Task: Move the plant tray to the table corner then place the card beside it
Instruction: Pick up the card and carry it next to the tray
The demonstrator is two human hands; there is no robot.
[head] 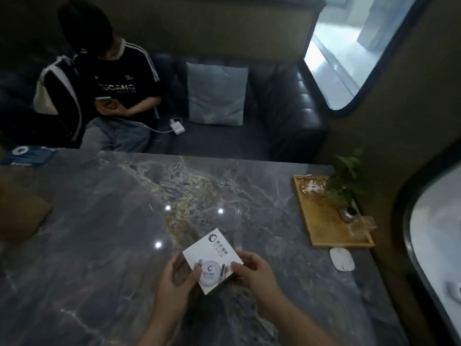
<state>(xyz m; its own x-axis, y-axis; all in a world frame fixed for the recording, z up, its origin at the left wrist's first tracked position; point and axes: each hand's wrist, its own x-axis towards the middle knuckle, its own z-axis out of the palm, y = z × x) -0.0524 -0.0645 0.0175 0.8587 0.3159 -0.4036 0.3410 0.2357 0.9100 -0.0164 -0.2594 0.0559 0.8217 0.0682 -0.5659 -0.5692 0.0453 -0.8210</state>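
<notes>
A white card [214,258] with a dark logo and a round printed picture is held just above the grey marble table [124,221], near its front middle. My left hand [178,280] grips the card's lower left edge and my right hand [254,270] grips its right edge. The wooden plant tray [321,221] lies at the table's far right corner against the wall, apart from my hands. It carries a small green plant [345,181] in a dark pot, a glass teapot [311,187] and a clear glass piece [363,224].
A white oval object [342,258] lies just in front of the tray. A blue leaflet [28,156] sits at the table's far left edge. A person with a phone sits on the dark sofa [274,116] behind the table, beside a grey cushion [217,94]. Windows line the right wall.
</notes>
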